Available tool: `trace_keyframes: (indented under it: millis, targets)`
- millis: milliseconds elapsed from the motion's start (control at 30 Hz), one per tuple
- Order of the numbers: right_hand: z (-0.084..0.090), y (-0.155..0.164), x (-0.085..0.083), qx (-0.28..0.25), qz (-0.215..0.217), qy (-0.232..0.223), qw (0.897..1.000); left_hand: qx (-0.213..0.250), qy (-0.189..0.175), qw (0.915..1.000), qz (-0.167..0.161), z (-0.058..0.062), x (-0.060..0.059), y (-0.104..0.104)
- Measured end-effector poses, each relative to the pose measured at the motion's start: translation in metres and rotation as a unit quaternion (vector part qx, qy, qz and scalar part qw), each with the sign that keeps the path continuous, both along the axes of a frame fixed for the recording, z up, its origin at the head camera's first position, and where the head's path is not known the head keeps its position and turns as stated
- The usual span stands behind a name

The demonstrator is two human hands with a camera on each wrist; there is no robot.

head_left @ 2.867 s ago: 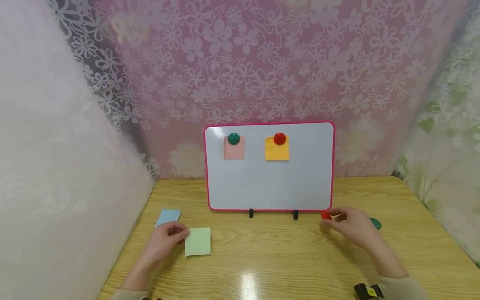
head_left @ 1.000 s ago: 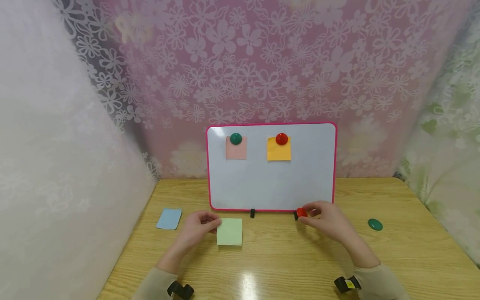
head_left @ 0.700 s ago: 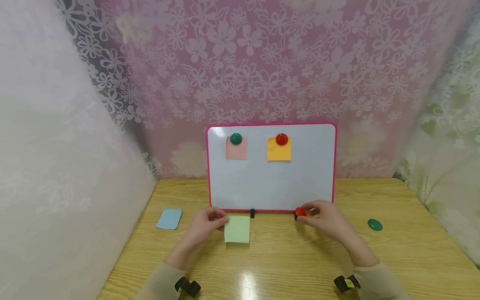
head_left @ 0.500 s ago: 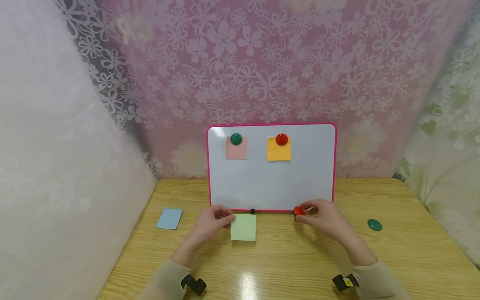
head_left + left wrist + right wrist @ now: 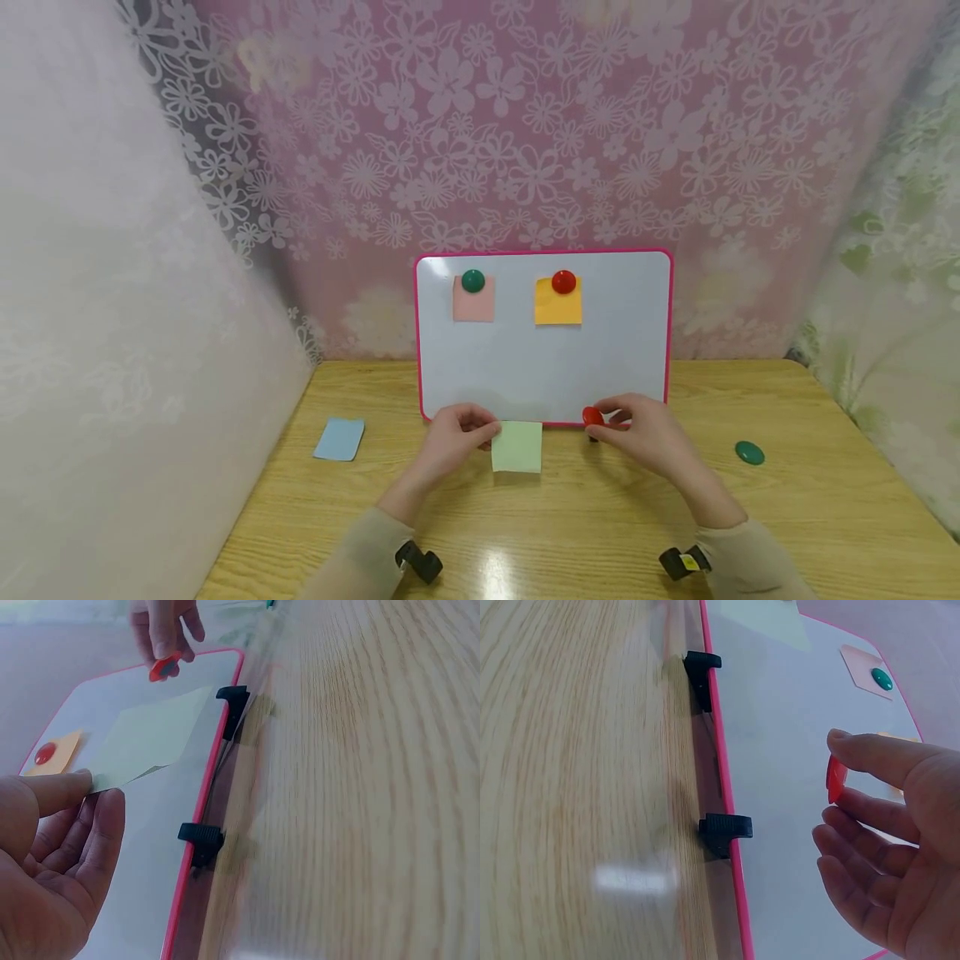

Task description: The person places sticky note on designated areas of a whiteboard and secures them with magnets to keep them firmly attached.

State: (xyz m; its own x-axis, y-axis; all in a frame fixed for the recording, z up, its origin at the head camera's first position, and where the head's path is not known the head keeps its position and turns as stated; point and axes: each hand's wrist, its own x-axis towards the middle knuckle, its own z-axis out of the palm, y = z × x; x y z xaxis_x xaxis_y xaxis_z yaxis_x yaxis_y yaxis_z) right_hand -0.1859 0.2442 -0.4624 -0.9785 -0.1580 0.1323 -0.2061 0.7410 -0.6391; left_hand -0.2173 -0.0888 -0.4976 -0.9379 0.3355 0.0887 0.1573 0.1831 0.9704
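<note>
My left hand [image 5: 456, 442] pinches a pale green sticky note [image 5: 517, 447] by its upper left corner, between thumb and forefinger. The note overlaps the lower edge of the whiteboard [image 5: 487, 367] in the head view. Further right, my right hand [image 5: 651, 433] holds a round red magnet [image 5: 592, 416] between thumb and forefinger, in front of the board's bottom edge. On the board, a green magnet [image 5: 473, 281] sits over a pink note [image 5: 473, 308], and another red magnet [image 5: 564, 282] over an orange note [image 5: 558, 312].
A blue sticky note [image 5: 340, 440] lies on the wooden table [image 5: 600, 533] at the left. Towards the right lies a loose green magnet [image 5: 749, 452]. Black clip feet [image 5: 201, 836] support the pink-framed board. Behind it hangs a flowered pink curtain [image 5: 525, 150].
My left hand has carried the green note rightward and up to the board's lower edge, away from the blue note. My right hand has brought the red magnet leftward and slightly up.
</note>
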Motion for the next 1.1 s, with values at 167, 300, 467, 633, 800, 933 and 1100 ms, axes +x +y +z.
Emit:
trace_keyframes:
  millis: [167,300,467,633,800,933,1100]
  targets:
    - [-0.001,-0.002,0.000,0.001,0.003,0.017,1.000,0.001,0.004,1.0000,-0.005,-0.001,0.000,0.013]
    - [-0.002,-0.005,-0.001,-0.005,-0.001,0.020,1.000,0.002,0.001,1.0000,-0.008,-0.001,-0.001,0.022]
    - [-0.003,-0.013,-0.003,-0.018,0.005,0.031,0.999,0.014,-0.009,0.9998,-0.004,0.001,-0.001,0.030]
    - [-0.003,-0.016,-0.003,-0.030,-0.002,0.038,0.999,0.024,-0.002,0.9997,0.001,0.002,-0.002,0.034]
    - [-0.003,-0.018,-0.003,-0.036,-0.003,0.045,0.998,0.028,0.007,0.9996,0.005,-0.002,-0.005,0.036]
    - [-0.004,-0.021,-0.004,-0.042,-0.001,0.050,0.998,0.025,0.005,0.9996,0.014,-0.004,-0.006,0.036]
    - [-0.003,-0.023,-0.005,-0.041,-0.010,0.054,0.998,0.025,-0.003,0.9995,0.018,-0.004,-0.009,0.038]
